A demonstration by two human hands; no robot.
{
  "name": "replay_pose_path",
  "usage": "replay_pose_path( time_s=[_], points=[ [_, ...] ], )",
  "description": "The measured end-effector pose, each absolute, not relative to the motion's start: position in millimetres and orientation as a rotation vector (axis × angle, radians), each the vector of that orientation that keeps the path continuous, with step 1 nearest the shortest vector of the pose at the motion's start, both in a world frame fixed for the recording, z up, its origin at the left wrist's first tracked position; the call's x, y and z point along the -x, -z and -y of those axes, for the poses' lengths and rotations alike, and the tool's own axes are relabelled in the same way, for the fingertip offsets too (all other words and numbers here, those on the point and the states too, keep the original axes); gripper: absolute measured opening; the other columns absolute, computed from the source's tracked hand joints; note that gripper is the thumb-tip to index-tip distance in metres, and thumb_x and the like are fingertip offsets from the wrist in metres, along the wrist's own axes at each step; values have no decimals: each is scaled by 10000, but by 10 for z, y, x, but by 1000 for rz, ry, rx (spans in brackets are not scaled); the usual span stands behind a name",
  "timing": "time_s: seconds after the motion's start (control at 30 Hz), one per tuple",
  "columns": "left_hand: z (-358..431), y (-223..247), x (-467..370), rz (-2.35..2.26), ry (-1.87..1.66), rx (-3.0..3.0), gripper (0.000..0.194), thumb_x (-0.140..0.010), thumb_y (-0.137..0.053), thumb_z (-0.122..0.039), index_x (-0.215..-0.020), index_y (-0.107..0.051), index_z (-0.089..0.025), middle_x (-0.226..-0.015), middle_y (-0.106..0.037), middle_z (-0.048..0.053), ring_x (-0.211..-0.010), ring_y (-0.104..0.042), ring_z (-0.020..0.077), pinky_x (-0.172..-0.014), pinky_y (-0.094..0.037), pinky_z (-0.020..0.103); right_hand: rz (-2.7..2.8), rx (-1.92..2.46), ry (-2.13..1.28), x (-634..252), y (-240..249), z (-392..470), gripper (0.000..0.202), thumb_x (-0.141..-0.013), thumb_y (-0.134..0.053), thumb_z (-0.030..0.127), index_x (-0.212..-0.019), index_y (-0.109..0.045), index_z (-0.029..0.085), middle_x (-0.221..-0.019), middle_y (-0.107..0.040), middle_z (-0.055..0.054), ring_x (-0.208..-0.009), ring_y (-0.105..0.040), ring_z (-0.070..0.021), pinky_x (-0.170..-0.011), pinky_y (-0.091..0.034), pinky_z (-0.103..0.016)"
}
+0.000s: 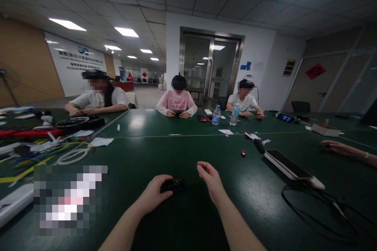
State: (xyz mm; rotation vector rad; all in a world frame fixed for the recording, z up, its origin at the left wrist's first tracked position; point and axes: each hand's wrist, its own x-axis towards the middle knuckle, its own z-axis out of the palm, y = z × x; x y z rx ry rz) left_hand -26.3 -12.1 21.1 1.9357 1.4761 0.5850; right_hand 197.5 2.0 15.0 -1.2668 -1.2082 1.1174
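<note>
My left hand [156,191] is closed round the left end of a small black box-like device [176,185], which rests on the dark green table [188,149]. Small pale marks show on the device's top, but its exact kind is too dark to make out. To the right of it, my right hand [210,178] is raised slightly, thumb and forefinger pinched together. A tiny thing seems to sit at those fingertips, too small to name. The two hands are apart. Farther off to the right lies a small red and black object [243,153].
Coiled cables [73,156] and a white power strip [14,204] lie left. On the right are a phone [288,164] on a white object, a black cord [294,208] and another person's hand [331,146]. Water bottles [216,115] stand across the table, where several people sit.
</note>
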Motion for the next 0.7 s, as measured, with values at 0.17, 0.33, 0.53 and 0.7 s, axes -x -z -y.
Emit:
replay_pose_path(
  time_s=[0.17,0.33,0.53,0.7],
  points=[
    [102,-168,283,-1462,-587,-1928,493,-675,-568,-327,-1150,-524,-204,-1247,-526,64,-1172,-446,247,-997,-330,376,1300,1270,-1147,-1932,-165,13,319,-726,-601,344,-1022,-592,224,-1017,-619,-33,-978,-566,-209,-847,-454,-335],
    [48,-56,309,-1435,-628,-1971,487,-672,-580,-321,-1142,-532,-203,-1225,-539,73,-1154,-459,234,-995,-330,369,1480,1271,-1144,-1835,-123,25,281,-700,-627,293,-970,-626,216,-949,-643,-22,-902,-591,-199,-806,-458,-331],
    [7,20,321,-1406,-676,-2025,475,-666,-593,-332,-1123,-550,-207,-1193,-561,78,-1133,-474,231,-981,-344,367,1779,1378,-937,-1687,-95,72,273,-707,-617,280,-977,-635,242,-984,-632,-15,-975,-553,-202,-874,-406,-339],
    [12,10,301,-1409,-693,-2033,463,-662,-596,-312,-1108,-562,-190,-1172,-575,80,-1125,-480,226,-979,-349,349,2001,1411,-767,-1576,-150,117,218,-715,-622,287,-932,-650,295,-1056,-597,4,-1058,-493,-209,-912,-363,-354]
  ],
)
